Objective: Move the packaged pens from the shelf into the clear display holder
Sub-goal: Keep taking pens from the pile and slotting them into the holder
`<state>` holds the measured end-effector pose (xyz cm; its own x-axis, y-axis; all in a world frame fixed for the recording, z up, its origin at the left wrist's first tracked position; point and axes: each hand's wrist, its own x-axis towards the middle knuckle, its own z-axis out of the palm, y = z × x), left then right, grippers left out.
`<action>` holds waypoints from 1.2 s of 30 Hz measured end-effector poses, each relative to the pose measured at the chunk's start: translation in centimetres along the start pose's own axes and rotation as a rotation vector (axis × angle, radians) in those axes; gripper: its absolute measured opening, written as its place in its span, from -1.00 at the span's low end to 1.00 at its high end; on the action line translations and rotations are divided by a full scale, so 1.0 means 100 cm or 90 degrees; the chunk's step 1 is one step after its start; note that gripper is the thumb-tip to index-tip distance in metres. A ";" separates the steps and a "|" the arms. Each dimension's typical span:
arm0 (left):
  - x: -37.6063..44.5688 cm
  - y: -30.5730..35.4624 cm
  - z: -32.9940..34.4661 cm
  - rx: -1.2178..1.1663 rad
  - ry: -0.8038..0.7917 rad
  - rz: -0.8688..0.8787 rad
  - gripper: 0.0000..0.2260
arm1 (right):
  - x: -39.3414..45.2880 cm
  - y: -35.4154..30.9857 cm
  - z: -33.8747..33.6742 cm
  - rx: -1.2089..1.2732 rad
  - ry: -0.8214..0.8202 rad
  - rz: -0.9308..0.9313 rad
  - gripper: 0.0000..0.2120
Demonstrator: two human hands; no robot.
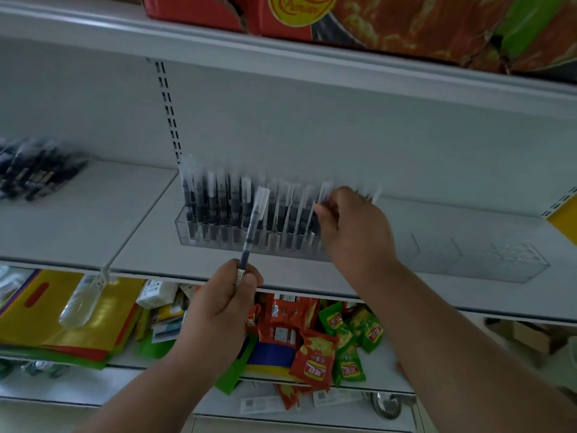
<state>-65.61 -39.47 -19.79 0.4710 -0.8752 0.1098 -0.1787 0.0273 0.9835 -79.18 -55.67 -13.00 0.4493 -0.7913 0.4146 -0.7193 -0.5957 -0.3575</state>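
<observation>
clutter fills the lower shelf: red and green snack packets (315, 354) at lower centre, shiny yellow bags (62, 320) at lower left with a clear plastic bottle (79, 303) lying on them. at the top of the frame we see a red printed carton (281, 17) on the upper shelf. the grey metal shelf (93, 220) crosses the middle, smooth and flat, with a slotted upright behind it.

on it stands the clear display holder (515, 260), a long transparent box, its left part packed with upright packaged pens (218, 207) in thin clear sleeves, its right compartments showing only their dividers. more loose packaged pens (34, 173) lie blurred at the left edge, well apart from the holder.

our left hand (224, 295) at centre grips one dark pen in its sleeve (253, 226), tilted, its top overlapping the holder's front row. our right hand (352, 226) covers the holder's middle, fingertips pinching the sleeve tops of pens standing there.
</observation>
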 end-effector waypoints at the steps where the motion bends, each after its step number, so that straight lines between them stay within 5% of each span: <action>1: 0.000 0.000 0.000 -0.003 -0.003 0.000 -0.80 | 0.001 -0.001 -0.002 0.001 -0.004 0.005 -0.81; 17: -0.004 -0.006 -0.001 -0.031 -0.001 0.009 -0.80 | 0.009 -0.009 -0.002 -0.065 -0.058 -0.010 -0.80; 26: -0.005 -0.007 -0.002 -0.015 -0.005 0.010 -0.74 | -0.003 -0.008 0.003 -0.050 -0.088 0.090 -0.77; 30: -0.002 0.001 0.007 0.008 -0.015 0.009 -0.79 | -0.022 -0.007 -0.006 0.065 0.007 0.071 -0.73; 36: 0.009 0.015 0.030 0.131 -0.108 0.094 -0.86 | -0.029 -0.025 -0.022 0.548 -0.146 0.109 -0.89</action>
<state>-68.08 -41.67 -18.61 0.2787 -0.9378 0.2070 -0.4135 0.0773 0.9072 -79.85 -51.56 -11.50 0.5329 -0.8320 0.1543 -0.1827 -0.2911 -0.9391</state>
